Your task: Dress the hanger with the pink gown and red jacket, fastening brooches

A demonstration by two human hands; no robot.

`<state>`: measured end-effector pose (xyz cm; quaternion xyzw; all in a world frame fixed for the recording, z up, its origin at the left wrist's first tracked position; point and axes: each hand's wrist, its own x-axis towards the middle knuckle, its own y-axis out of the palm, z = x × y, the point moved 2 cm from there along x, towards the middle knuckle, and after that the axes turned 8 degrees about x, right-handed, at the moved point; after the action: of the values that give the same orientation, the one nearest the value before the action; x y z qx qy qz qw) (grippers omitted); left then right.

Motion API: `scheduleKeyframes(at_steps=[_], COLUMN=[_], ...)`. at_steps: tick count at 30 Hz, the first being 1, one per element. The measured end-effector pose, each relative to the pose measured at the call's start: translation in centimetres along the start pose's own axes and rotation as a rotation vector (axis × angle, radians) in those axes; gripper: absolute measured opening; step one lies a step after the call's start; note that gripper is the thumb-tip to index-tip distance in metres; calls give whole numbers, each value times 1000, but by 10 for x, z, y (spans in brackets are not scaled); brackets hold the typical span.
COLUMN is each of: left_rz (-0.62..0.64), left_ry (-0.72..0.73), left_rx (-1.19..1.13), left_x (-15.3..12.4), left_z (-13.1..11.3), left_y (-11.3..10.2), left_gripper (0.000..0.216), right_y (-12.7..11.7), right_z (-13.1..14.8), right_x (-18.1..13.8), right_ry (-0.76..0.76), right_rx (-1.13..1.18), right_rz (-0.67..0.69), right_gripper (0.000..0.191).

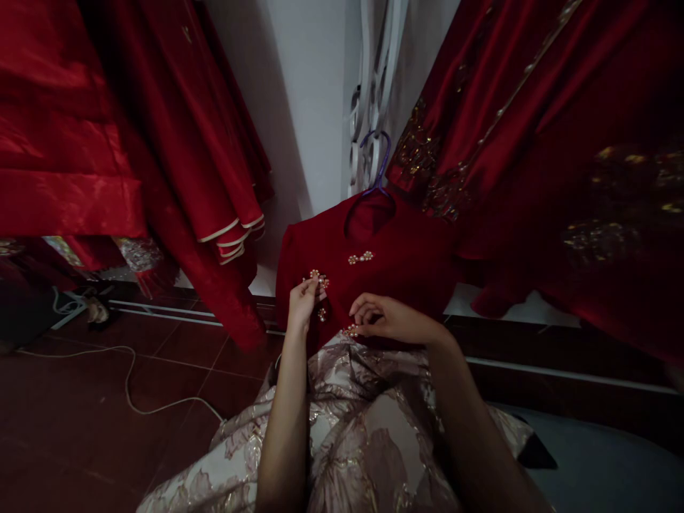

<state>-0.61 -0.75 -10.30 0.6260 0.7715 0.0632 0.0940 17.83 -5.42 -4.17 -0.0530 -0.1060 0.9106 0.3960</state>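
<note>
A dark red top [406,267] hangs on a purple hanger [378,165] in front of me. Pearl-like fastenings run down its front, one pair [360,258] near the collar. My left hand [303,303] pinches a pearl fastening [319,278] on the left side of the chest. Lower down, my right hand [390,318] has its fingers curled on another pearl fastening [351,330] at the hem. Below the top spreads a pale, gold-patterned skirt [353,427], and both my forearms lie over it.
Red satin garments [176,142] hang at the left, and embroidered red ones [561,164] at the right. A white ornate stand [374,92] rises against the white wall. On the dark red tiled floor [80,427] trails a white cable [128,385].
</note>
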Motion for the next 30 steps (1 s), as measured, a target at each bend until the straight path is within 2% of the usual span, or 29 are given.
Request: scheduleKeyframes(at_steps=[2,5,13,18,21,25,30], left_rz=[14,-27,-120,-84,-87,104,167], left_ry=[24,69,248,294,527,940,1139], left_rx=[15,154,406,875,1020,1142,1444], left_x=[-3,-4,-1,-6,-9,-8,1], left_z=[-1,-2,1,-16,-45,-76,-86], left_y=[2,2,4,-1,14,52,75], left_gripper=[31,36,27,44,37,28,30], right_y=[1,4,10,3,-5,-12,-14], right_z=[2,-1,-13,-2,6,10,11], right_x=[0,3,11,-2,-14,-24,-28], right_ry=[9,22,5,53,94,134,143], right_rx=[-9,-18,-58,-57,-13,-14,-33], right_rz=[-5,3,16,56,93,100,108], right_gripper=[32,32,31,30,35,35,34])
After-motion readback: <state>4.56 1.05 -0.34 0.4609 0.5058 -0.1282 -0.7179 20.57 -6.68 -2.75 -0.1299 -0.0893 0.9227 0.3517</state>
